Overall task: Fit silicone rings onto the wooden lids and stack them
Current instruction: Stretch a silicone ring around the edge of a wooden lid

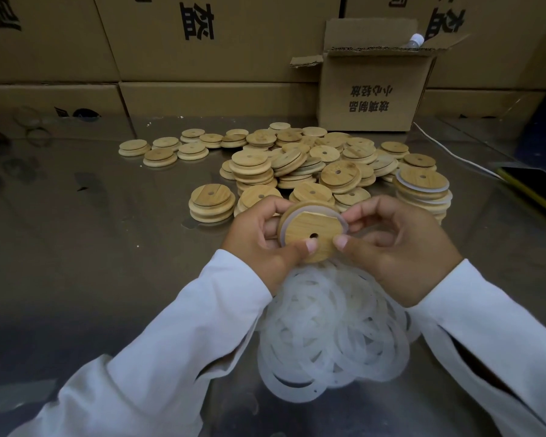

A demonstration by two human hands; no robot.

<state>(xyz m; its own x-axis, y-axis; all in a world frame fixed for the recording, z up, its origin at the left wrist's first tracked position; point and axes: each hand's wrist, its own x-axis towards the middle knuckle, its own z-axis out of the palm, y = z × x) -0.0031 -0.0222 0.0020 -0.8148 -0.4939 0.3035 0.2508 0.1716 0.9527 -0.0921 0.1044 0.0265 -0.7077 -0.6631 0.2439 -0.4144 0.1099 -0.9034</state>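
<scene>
Stretching a silicone ring [341, 216] around the wooden lid [309, 230] pinched between my left hand [259, 238] and right hand [397, 247] above the ring pile [331, 329], I judge seating its near edge comes next, then the finished stack [423, 193].

A shiny metal tabletop [108, 247] carries dim reflections. Along its far edge stands a wall of large closed cardboard cartons [202, 42] printed with bold black characters. In front of them, right of centre, sits a smaller cardboard box [369, 96] with open flaps and black characters on its front. A clear bottle with a white cap [415, 40] pokes out of its top. A white cable [454, 154] runs from beside this box toward a dark, yellow-edged object [530, 184] at the right edge.
</scene>
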